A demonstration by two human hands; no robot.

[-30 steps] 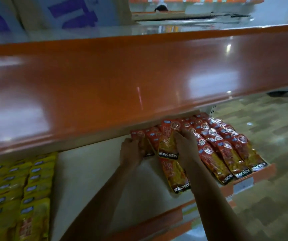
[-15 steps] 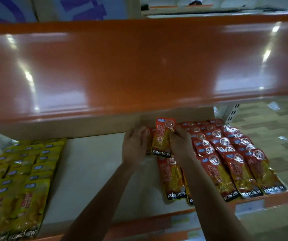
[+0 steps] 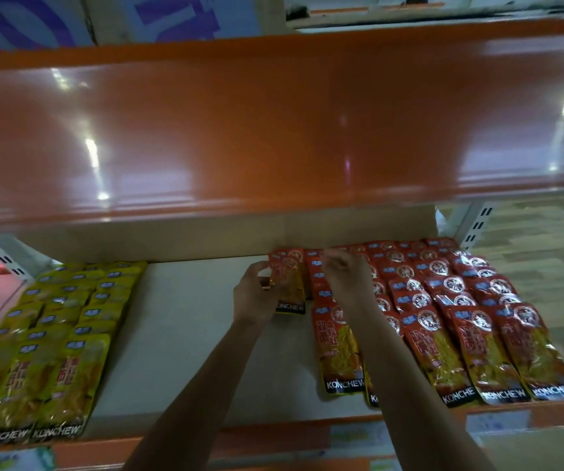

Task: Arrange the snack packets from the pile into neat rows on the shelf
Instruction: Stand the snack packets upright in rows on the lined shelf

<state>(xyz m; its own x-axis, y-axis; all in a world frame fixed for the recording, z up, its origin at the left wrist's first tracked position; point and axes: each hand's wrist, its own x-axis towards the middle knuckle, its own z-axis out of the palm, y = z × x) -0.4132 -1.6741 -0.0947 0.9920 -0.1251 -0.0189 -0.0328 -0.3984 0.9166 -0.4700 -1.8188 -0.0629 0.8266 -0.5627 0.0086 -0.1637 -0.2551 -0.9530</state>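
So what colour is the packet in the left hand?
Red packet, black bottom band; head view shows it.

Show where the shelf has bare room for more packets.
Bare shelf board lies between the yellow rows and the red rows, back wall to front edge. The left hand holds a red packet at its rear right. Rightward, the red rows are packed tight.

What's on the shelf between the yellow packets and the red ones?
Head view: mostly bare shelf, crossed by the left hand holding one red packet beside the red rows.
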